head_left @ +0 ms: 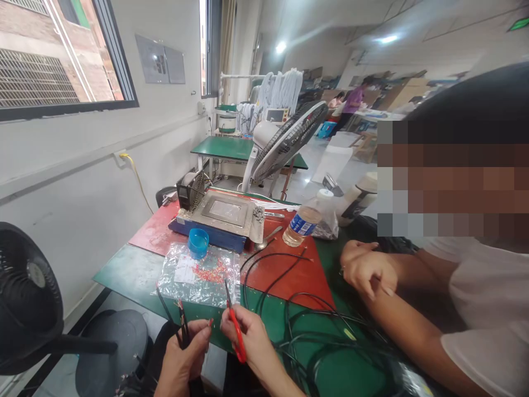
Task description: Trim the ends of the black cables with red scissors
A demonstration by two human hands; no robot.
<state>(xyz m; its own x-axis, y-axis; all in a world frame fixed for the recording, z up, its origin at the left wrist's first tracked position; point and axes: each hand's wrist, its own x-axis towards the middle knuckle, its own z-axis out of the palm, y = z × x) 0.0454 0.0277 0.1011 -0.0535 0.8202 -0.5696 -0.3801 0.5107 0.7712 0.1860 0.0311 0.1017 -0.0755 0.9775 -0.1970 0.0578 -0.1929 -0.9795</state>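
My left hand (185, 353) is closed round a black cable (182, 325) whose stripped end shows thin coloured wires, and its fingertips pinch a tiny red piece (210, 321). My right hand (248, 336) grips red-handled tweezers (235, 325), tips pointing up toward a clear plastic bag (198, 273) of small red parts. Both hands hover at the near edge of the green table (124, 273).
A co-worker sits at right, hands (366, 267) folded on the table. Coils of black cable (330, 342) lie on the green mat. A solder-pot unit (221, 218), blue cup (198, 242), water bottle (301, 225) and fans (28, 298) surround the area.
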